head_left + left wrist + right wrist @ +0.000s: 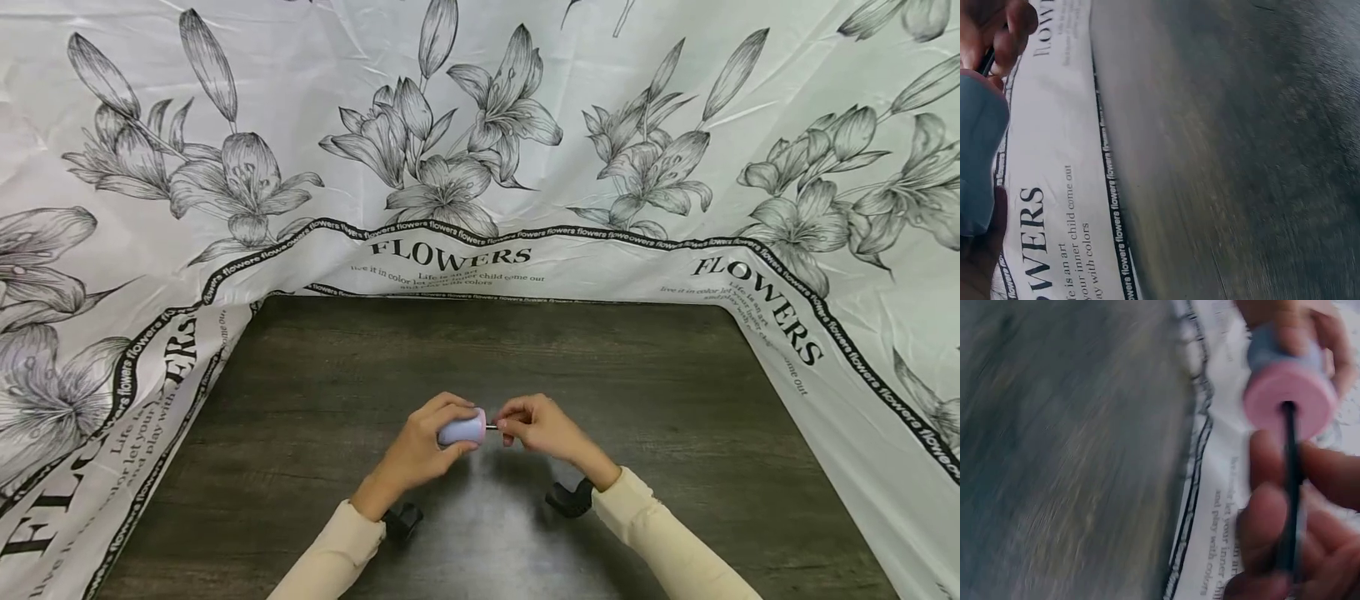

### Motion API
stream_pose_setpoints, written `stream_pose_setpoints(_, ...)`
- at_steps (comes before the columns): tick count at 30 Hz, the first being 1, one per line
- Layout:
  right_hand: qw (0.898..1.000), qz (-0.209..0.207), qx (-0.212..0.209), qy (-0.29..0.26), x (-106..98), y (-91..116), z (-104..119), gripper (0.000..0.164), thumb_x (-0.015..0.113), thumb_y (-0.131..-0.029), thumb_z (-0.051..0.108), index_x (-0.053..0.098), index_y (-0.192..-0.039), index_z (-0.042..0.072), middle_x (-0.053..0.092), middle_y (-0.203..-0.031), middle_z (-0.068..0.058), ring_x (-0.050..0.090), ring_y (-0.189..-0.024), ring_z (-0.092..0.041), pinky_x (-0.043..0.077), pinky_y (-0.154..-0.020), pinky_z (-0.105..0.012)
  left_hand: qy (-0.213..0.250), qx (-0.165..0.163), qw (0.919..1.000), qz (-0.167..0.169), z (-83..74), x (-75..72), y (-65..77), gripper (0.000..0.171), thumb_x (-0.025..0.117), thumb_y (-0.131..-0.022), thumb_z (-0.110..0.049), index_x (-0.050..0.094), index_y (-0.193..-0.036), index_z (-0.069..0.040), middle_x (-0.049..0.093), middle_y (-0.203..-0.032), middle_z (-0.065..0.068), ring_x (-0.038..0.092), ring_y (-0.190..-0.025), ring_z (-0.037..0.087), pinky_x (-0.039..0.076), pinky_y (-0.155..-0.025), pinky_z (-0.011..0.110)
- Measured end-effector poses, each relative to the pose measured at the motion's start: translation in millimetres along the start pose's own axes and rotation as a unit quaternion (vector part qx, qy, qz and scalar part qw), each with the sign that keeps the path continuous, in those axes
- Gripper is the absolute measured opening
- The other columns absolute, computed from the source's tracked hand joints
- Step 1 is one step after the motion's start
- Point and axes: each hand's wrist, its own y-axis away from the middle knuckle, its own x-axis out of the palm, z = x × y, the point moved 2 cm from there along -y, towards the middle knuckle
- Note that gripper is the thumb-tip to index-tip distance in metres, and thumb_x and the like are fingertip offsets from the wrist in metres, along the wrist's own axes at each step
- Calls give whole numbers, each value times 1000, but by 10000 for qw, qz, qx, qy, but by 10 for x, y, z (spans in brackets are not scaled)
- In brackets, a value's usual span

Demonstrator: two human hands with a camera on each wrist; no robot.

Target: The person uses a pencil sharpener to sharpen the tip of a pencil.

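Near the middle of the dark table, my left hand (420,446) grips a pale blue pencil sharpener (461,428) that lies sideways, fingers over its top and thumb below. Its pink end (1272,403) faces right and has a round hole in the centre. A thin black pencil (1291,481) has one end at that hole. My right hand (546,429) pinches the pencil between thumb and fingers, close to the pink end. At the left edge of the left wrist view, the sharpener's waisted body (979,137) shows partly cut off. The pencil's far end is hidden in the right hand.
The dark wood-grain table (487,350) extends around both hands. A white cloth (465,192) with black flowers and lettering rises behind it and borders its sides. Black wrist mounts (570,498) hang below both wrists, near the cream sleeves (337,542).
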Motion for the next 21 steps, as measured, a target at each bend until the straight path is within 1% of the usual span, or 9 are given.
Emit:
stream_pose_setpoints(3, 9875, -684, -974, 1038, 35, 20, 27, 16, 68, -88, 13, 70, -103, 6, 72, -87, -3, 62, -64, -9, 50, -57, -24, 557, -908, 9943, -32, 44, -43, -12, 36, 80, -77, -12, 67, -111, -11, 65, -109, 6, 62, -89, 15, 53, -71, 29)
stream_pose_setpoints(5, 9608, -1188, -1746, 1794, 65, 32, 45, 19, 75, -82, 11, 70, -100, 9, 71, -92, 0, 65, -74, -8, 53, -64, -24, 1031, -1602, 9817, 13, 75, -75, -28, 32, 76, -82, -14, 67, -112, -9, 66, -106, 10, 62, -80, 14, 52, -65, 27)
stream_pose_setpoints(7, 9204, -1632, -2535, 2491, 94, 41, 68, 24, 78, -77, 7, 69, -99, 10, 70, -92, 0, 66, -76, -9, 53, -64, -24, 1540, -2280, 9614, 95, 104, -108, -49, 29, 71, -87, -16, 67, -114, -6, 66, -104, 15, 60, -74, 13, 51, -61, 27)
stream_pose_setpoints(10, 8487, -2208, -3460, 3336, 122, 49, 83, 22, 77, -78, 6, 69, -98, 11, 69, -90, 1, 65, -73, -9, 51, -61, -22, 2370, -3162, 9182, 281, 132, -153, -78, 31, 63, -93, -20, 65, -114, 2, 64, -97, 14, 58, -71, 12, 50, -60, 27)
stream_pose_setpoints(13, 7772, -2665, -4159, 3899, 139, 59, 88, 9, 68, -88, 11, 71, -97, 10, 68, -89, 1, 64, -71, -9, 47, -57, -21, 3337, -3810, 8603, 575, 149, -172, -84, 36, 57, -97, -24, 61, -114, 8, 62, -91, 7, 59, -71, 11, 51, -62, 25)
stream_pose_setpoints(15, 7424, -2844, -4482, 4089, 147, 66, 86, 11, 61, -94, 14, 72, -95, 10, 68, -87, 1, 62, -68, -10, 44, -54, -21, 3847, -4028, 8271, 755, 157, -172, -77, 37, 55, -98, -25, 61, -112, 9, 61, -87, 4, 61, -71, 11, 51, -62, 23)
stream_pose_setpoints(16, 7320, -2882, -4583, 4137, 151, 68, 85, 15, 58, -96, 16, 72, -94, 10, 68, -86, 1, 61, -66, -9, 42, -53, -20, 4037, -4031, 8172, 816, 159, -167, -74, 38, 56, -98, -25, 60, -112, 9, 61, -88, 4, 62, -72, 12, 52, -62, 23)
stream_pose_setpoints(18, 7293, -2865, -4655, 4115, 156, 72, 85, 18, 55, -97, 16, 72, -93, 9, 67, -83, 2, 58, -62, -9, 41, -52, -20, 4080, -3871, 8227, 824, 165, -155, -66, 38, 59, -96, -24, 61, -112, 10, 61, -90, 4, 63, -73, 12, 52, -63, 22)
stream_pose_setpoints(21, 7603, -2739, -4418, 3896, 162, 87, 90, 16, 57, -97, 17, 70, -90, 10, 65, -77, 3, 53, -57, -7, 42, -51, -18, 3702, -3222, 8686, 683, 161, -128, -57, 39, 66, -91, -18, 60, -115, 11, 61, -96, 9, 62, -75, 11, 53, -64, 24)
